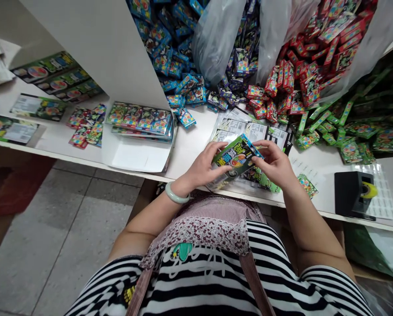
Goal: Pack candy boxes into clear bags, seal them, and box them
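My left hand (207,166) is closed around a flat green-and-black printed carton (231,164), thumb on its front face and fingers along its upper edge. It is tilted over the front of the table. At the carton's right end, my right hand (275,163) pinches a small blue packet (248,141). Part of that packet is hidden by the carton and fingers, so I cannot tell how far inside it sits. Below both hands lies a stack of flat printed cartons (278,134) with white label areas.
Piles of small blue boxes (170,59), purple boxes (242,61), red boxes (311,83) and green boxes (354,127) line the back, with plastic bags (219,39) between. A white tray (135,156) holds stacked filled cartons (140,119). A tape dispenser (351,193) stands on label sheets (383,197).
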`<state>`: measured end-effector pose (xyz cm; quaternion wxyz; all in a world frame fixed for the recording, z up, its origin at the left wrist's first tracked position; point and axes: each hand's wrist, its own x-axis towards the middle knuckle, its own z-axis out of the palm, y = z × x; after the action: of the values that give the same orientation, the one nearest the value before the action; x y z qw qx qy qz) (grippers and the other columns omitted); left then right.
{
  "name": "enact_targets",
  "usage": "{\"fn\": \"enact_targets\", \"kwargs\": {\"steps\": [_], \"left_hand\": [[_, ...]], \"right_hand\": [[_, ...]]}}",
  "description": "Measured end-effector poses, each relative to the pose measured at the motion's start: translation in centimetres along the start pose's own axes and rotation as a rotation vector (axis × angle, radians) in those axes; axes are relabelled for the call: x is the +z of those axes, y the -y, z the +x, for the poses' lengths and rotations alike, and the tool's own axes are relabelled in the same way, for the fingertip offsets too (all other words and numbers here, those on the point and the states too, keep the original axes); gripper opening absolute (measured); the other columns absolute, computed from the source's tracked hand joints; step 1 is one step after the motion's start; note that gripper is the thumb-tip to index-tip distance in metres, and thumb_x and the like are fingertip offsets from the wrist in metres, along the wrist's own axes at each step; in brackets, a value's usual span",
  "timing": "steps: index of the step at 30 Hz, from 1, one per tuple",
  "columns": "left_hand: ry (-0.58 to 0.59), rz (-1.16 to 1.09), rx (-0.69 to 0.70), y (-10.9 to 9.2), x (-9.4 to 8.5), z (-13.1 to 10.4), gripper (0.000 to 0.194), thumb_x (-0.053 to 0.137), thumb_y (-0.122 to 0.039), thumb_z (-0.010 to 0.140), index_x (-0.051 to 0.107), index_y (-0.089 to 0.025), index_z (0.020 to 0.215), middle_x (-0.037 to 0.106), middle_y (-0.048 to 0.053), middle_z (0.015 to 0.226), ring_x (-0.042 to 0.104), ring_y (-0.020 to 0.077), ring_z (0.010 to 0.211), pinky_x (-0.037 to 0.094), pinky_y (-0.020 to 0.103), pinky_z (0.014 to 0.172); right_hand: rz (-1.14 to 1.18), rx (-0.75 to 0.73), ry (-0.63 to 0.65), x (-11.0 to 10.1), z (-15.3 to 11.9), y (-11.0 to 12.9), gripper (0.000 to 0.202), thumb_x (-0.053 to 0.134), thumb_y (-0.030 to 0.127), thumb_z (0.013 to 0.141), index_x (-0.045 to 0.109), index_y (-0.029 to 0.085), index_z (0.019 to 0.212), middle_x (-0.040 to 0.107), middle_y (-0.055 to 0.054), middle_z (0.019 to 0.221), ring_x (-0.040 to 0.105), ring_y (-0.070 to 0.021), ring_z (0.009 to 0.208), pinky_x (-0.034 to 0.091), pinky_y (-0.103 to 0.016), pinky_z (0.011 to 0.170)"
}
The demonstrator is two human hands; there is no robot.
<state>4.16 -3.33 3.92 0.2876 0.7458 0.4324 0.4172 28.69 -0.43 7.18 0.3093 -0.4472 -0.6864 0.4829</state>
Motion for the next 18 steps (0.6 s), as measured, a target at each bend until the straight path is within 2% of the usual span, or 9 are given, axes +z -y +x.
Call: {"fn": "enact_targets", "kwargs": {"steps": [2,4,7,10,13,15,16,18], "left_hand": [[-0.025,-0.17,-0.065,-0.6,0.8,0.2,0.046,0.06,-0.036,0.095,0.047,-0.026,0.138,0.06,0.008,0.117,0.061,0.0199,0.102,0.055,0.037,0.089],[-0.043,-0.31,-0.115,-1.0,2.1,0.0,0.043,0.058,-0.031,0.095,0.048,-0.027,0.136,0.061,0.007,0.113,0.062,0.0183,0.098,0.055,0.033,0.082],[-0.08,-0.422,-0.174,-1.3,4.0,-1.0,0.045,0.063,-0.03,0.092,0.05,-0.028,0.135,0.06,0.006,0.108,0.061,0.018,0.095,0.056,0.029,0.075],[-0.1,-0.444,-0.214,-1.3,5.2,-2.4,0.045,0.064,-0.031,0.091,0.052,-0.028,0.134,0.06,0.007,0.109,0.06,0.0176,0.094,0.057,0.029,0.073],[-0.049,-0.457,-0.222,-1.1,5.1,-3.4,0.053,0.064,-0.032,0.091,0.047,-0.031,0.141,0.06,0.006,0.109,0.061,0.0176,0.093,0.059,0.03,0.072],[0.005,-0.461,-0.229,-0.8,4.5,-3.5,0.059,0.063,-0.032,0.092,0.042,-0.033,0.147,0.06,0.006,0.11,0.063,0.019,0.096,0.061,0.033,0.074],[0.03,-0.461,-0.227,-0.5,4.2,-3.5,0.061,0.062,-0.032,0.092,0.039,-0.033,0.149,0.06,0.007,0.112,0.064,0.0199,0.098,0.062,0.035,0.076],[0.064,-0.468,-0.216,-0.1,3.4,-3.3,0.061,0.062,-0.033,0.093,0.038,-0.033,0.149,0.061,0.008,0.116,0.064,0.0212,0.102,0.062,0.037,0.08]], "right_hand": [[-0.091,-0.05,0.005,-0.8,0.1,0.9,0.041,0.061,0.035,0.091,0.059,0.028,0.131,0.07,-0.005,0.113,0.068,-0.0185,0.091,0.057,-0.033,0.075],[-0.213,-0.116,0.041,-1.6,0.0,1.7,0.044,0.064,0.034,0.09,0.061,0.03,0.133,0.068,-0.006,0.124,0.067,-0.0217,0.103,0.057,-0.037,0.085],[-0.317,-0.182,0.118,-2.3,-0.3,2.2,0.039,0.065,0.033,0.09,0.066,0.031,0.129,0.069,-0.006,0.121,0.065,-0.0237,0.11,0.053,-0.042,0.096],[-0.32,-0.177,0.211,-2.6,-0.7,1.9,0.034,0.062,0.033,0.093,0.067,0.032,0.127,0.07,-0.006,0.118,0.065,-0.0234,0.11,0.052,-0.043,0.098],[-0.32,-0.162,0.284,-2.4,-0.9,1.6,0.034,0.06,0.034,0.094,0.066,0.033,0.127,0.07,-0.006,0.114,0.066,-0.0232,0.108,0.053,-0.043,0.096],[-0.319,-0.168,0.281,-1.8,-1.0,1.3,0.032,0.06,0.035,0.094,0.067,0.033,0.125,0.07,-0.006,0.111,0.065,-0.0236,0.108,0.052,-0.044,0.098],[-0.311,-0.168,0.248,-1.3,-1.2,1.1,0.032,0.061,0.035,0.094,0.067,0.032,0.124,0.069,-0.006,0.111,0.064,-0.0238,0.109,0.052,-0.045,0.098],[-0.248,-0.147,0.078,0.1,-1.6,0.3,0.034,0.062,0.034,0.092,0.063,0.032,0.127,0.067,-0.006,0.115,0.065,-0.0228,0.107,0.054,-0.042,0.094]]}}
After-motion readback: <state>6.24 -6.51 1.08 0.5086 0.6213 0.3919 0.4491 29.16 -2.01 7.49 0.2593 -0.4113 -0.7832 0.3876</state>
